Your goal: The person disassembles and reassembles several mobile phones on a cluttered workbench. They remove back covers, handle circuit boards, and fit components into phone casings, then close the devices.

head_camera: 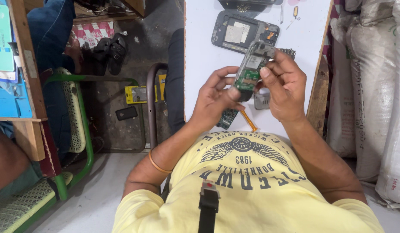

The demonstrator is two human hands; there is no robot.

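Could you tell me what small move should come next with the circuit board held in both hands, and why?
Probably lower the green circuit board onto the white table, since the left hand and right hand pinch it in mid-air above the open phone frame.

The person wears a pale yellow short-sleeved cotton T-shirt (251, 190) that fills the lower middle of the frame, printed across the chest with a dark winged emblem and curved lettering. A thin orange bangle (158, 165) circles the forearm at lower left of centre. A black strap with a small grey-and-red clip (208, 203) runs down the shirt front at the bottom edge.
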